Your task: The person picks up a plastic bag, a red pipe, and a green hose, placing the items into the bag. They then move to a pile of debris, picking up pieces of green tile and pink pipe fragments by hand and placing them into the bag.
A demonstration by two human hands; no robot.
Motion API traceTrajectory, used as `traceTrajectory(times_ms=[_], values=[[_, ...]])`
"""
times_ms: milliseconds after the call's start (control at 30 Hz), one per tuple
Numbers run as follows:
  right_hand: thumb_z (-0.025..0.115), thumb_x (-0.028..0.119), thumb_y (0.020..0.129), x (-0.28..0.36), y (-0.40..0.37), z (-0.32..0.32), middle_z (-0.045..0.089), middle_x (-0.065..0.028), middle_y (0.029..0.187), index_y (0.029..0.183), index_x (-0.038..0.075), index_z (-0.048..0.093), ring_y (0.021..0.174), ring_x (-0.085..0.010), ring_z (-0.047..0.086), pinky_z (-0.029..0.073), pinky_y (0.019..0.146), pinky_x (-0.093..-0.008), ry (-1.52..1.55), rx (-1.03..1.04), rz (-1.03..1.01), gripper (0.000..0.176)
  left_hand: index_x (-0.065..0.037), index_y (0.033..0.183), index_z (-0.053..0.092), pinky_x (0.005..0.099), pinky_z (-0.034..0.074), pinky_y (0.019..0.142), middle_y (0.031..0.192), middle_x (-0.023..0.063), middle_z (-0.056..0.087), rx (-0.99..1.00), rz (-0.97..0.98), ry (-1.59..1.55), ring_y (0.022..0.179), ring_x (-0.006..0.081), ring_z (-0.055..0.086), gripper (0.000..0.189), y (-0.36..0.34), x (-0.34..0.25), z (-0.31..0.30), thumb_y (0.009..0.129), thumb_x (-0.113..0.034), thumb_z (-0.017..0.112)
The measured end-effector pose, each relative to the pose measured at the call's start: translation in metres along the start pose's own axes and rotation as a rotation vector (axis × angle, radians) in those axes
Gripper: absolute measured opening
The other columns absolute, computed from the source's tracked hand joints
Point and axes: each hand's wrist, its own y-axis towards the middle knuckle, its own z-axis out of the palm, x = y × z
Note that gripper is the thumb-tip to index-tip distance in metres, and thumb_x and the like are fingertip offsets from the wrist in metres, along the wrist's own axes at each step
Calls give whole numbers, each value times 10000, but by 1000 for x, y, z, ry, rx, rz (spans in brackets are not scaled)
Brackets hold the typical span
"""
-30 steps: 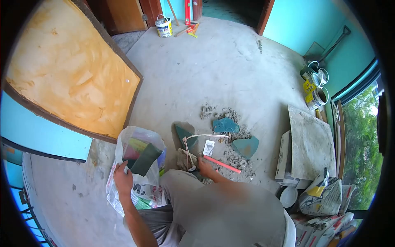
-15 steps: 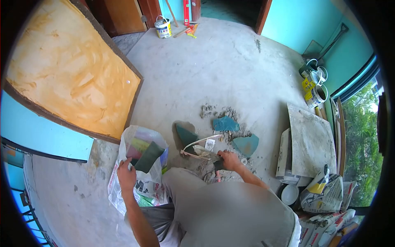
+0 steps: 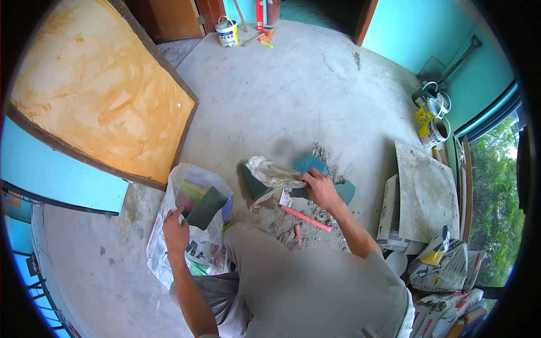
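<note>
My left hand (image 3: 176, 228) is closed on the rim of a clear plastic bag (image 3: 163, 256) with printing on it. A dark green piece (image 3: 206, 208) sticks out of the bag's mouth, close to my fingers. My right hand (image 3: 321, 190) grips a crumpled, dirty plastic sheet (image 3: 270, 173) above the rubble; its underside is hidden. Beneath it lie broken green pieces, one to the left (image 3: 255, 183), a blue-green one (image 3: 310, 163) behind and another (image 3: 345, 192) beside my wrist. Two pink sticks, one long (image 3: 307, 218) and one short (image 3: 298, 235), rest on the crumbled grey debris.
An orange-stained board (image 3: 101, 101) leans at the left. Paint buckets (image 3: 433, 131), a grey slab (image 3: 427, 186) and filled sacks (image 3: 442, 265) line the right wall by the window. At the back stand a bucket (image 3: 227, 34) and a red level (image 3: 260, 14).
My right hand has lifted the crumpled plastic up and away from me, uncovering the long pink stick. My left hand stays at the bag's rim.
</note>
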Motion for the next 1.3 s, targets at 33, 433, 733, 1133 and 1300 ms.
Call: traceTrajectory(times_ms=[33,433,733,1133,1300], values=[[571,-11,722,9,9,0,560,-127,972,1033,129,562,951,-357,578,504,763,-444,20,-11,-40,341,-27,1147,632,467,441,944,1106,297,602,-18,25,13,1069,450,555,403,-1,-1,0,745,2,616],[534,183,824,147,118,146,544,-135,1110,1137,208,599,1104,-321,524,515,815,-408,5,132,-801,320,-22,1162,614,477,474,849,1058,261,604,-225,24,-11,992,440,581,424,-13,-17,-6,742,30,600],[559,167,819,234,142,203,544,-153,1100,1197,151,572,1097,-356,537,468,895,-433,304,285,-821,378,-33,1176,610,456,490,770,988,222,625,-273,37,-19,885,404,606,425,-19,-30,-16,755,18,599],[695,134,781,52,61,190,566,-165,1211,1239,37,514,1155,-340,527,418,980,-412,522,-266,184,502,-25,1151,608,429,487,736,1017,187,620,-95,68,-19,844,391,607,391,-16,-26,-3,763,20,592],[788,293,693,-138,-62,186,439,-135,1374,1373,182,415,1265,-374,408,384,954,-557,-119,-21,690,783,-24,1173,593,441,476,801,1035,199,609,-19,18,-65,922,396,598,408,-11,-27,9,767,7,596]])
